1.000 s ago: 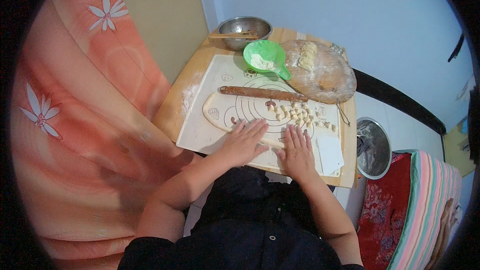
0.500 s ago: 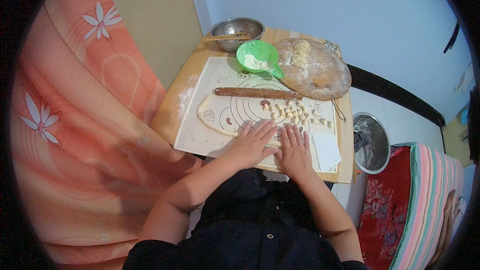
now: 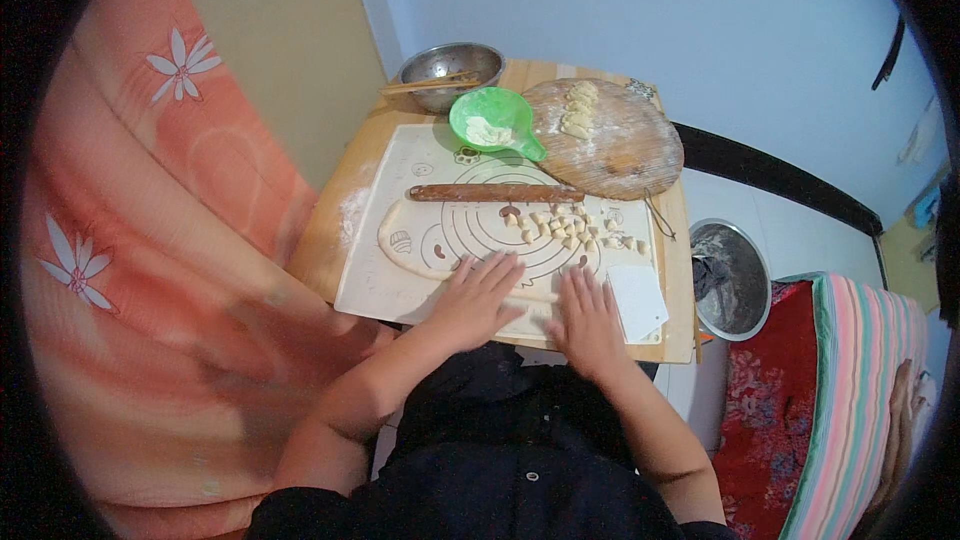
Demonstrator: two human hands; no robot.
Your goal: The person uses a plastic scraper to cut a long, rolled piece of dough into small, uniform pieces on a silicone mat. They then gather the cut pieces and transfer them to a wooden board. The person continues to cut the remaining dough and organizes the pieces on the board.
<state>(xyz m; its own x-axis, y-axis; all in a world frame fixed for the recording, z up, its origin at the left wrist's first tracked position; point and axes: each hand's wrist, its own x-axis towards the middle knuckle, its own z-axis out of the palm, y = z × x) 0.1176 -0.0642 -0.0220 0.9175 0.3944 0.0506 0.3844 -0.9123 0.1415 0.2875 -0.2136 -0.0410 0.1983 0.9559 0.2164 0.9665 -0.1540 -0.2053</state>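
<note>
A long, thin rope of dough (image 3: 534,294) lies along the near side of the white printed mat (image 3: 365,285), its left end curving away from me. My left hand (image 3: 474,298) lies flat on the rope, fingers stretched out. To its right, my right hand (image 3: 588,320) presses palm down at the rope's right part, fingers extended; that end of the dough is hidden under it. Beyond the hands are several small cut dough pieces (image 3: 571,231), and past them a wooden rolling pin (image 3: 495,194). A white flat scraper (image 3: 637,300) rests beside my right hand.
At the back, a green scoop (image 3: 508,112) holds flour. A round wooden board (image 3: 640,145) carries several dumplings (image 3: 579,108). Chopsticks (image 3: 425,85) lie across a steel bowl (image 3: 455,62). Right of the table (image 3: 680,280) stands a metal basin (image 3: 735,285); an orange curtain (image 3: 200,270) hangs left.
My hands have moved apart, leaving more of the dough rope showing between them. The whole scene has shifted slightly left as the view turned.
</note>
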